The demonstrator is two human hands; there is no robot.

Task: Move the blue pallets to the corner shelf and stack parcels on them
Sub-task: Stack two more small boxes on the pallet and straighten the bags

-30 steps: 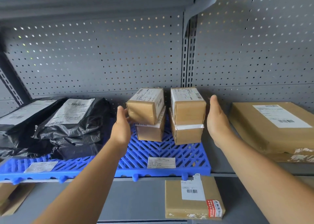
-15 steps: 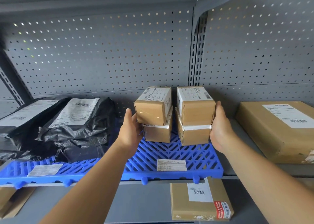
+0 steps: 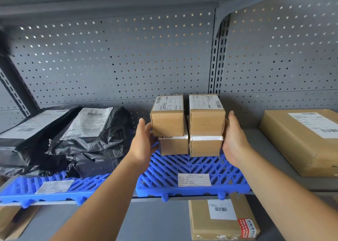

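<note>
Two blue slatted pallets lie side by side on the grey shelf: the right pallet and the left pallet. Several small brown parcels stand on the right pallet in two stacks, two high. My left hand presses flat against the left side of the stacks. My right hand presses against their right side. The stacks stand close together and squared up. Black plastic mail bags with white labels lie on the left pallet.
A large flat brown box lies on the shelf right of the pallets. A labelled brown box sits on the shelf below, another carton at lower left. Perforated grey back panels and an upright post stand behind.
Both hands closed in from either side onto the parcel stacks. The tilted top left parcel has been squared up, and the two stacks now sit tight together.
</note>
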